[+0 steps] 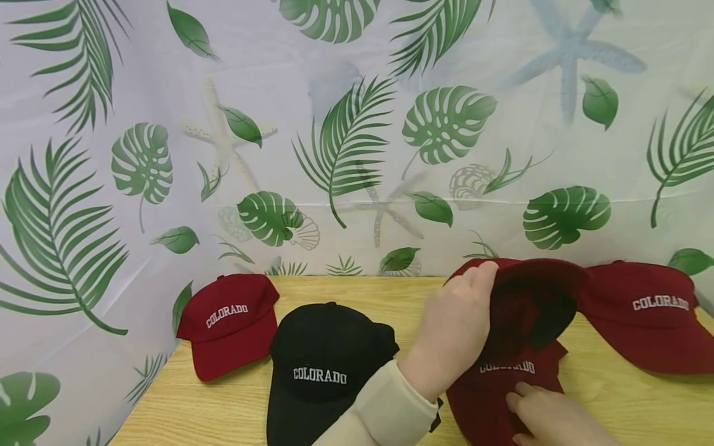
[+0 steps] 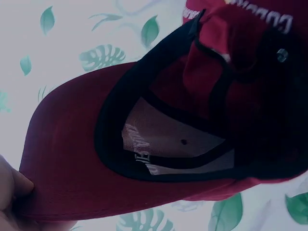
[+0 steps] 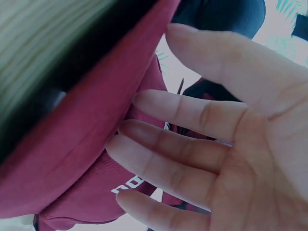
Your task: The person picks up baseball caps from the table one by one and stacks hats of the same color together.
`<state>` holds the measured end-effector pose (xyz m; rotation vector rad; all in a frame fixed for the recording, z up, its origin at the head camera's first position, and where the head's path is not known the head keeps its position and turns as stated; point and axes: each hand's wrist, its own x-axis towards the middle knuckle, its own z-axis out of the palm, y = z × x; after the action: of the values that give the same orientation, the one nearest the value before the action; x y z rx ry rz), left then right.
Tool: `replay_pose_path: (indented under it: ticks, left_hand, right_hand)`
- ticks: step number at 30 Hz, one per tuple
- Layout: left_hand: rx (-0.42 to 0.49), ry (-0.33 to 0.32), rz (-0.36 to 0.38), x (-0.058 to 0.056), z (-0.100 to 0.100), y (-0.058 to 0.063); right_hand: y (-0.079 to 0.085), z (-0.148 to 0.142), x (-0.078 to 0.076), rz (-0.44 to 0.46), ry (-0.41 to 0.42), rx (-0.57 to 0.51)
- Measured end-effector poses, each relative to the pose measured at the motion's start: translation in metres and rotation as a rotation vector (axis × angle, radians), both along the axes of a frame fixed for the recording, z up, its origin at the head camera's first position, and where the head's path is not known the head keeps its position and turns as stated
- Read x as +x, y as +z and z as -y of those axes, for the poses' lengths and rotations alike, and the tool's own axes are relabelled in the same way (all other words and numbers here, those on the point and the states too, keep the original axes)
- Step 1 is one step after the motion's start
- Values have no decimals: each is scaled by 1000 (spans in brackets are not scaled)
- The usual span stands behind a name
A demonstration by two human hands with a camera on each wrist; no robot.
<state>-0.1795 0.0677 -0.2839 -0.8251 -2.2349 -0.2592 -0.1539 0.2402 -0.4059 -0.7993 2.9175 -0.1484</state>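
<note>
My left hand [image 1: 454, 325] pinches the brim edge of a dark red cap [image 2: 72, 149], which is lifted and tipped so its dark inside lining shows. Beneath it, a second dark red cap [image 1: 474, 396] lies on the table, its white COLORADO lettering partly covered. My right hand [image 1: 558, 415] is over this lower cap. In the right wrist view, the fingers [image 3: 159, 168] of that hand are extended and loosely spread beside the red fabric, and their tips seem to touch it.
A black COLORADO cap [image 1: 329, 347] stands left of my left forearm. Farther left is a red cap [image 1: 234, 322], and another red cap [image 1: 641, 310] sits at the right. They rest on a wooden table [image 1: 167, 402] before a leaf-patterned curtain [image 1: 357, 124].
</note>
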Motion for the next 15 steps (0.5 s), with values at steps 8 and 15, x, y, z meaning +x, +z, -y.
replay_pose_path:
  ticks: [8,15]
  left_hand:
    - [-62,-94,94,9,-7,-32]
    - [-139,-130,115,19,-11,-63]
  right_hand:
    - [-1,-3,2,-24,20,-20]
    - [-1,-8,9,26,103,-43]
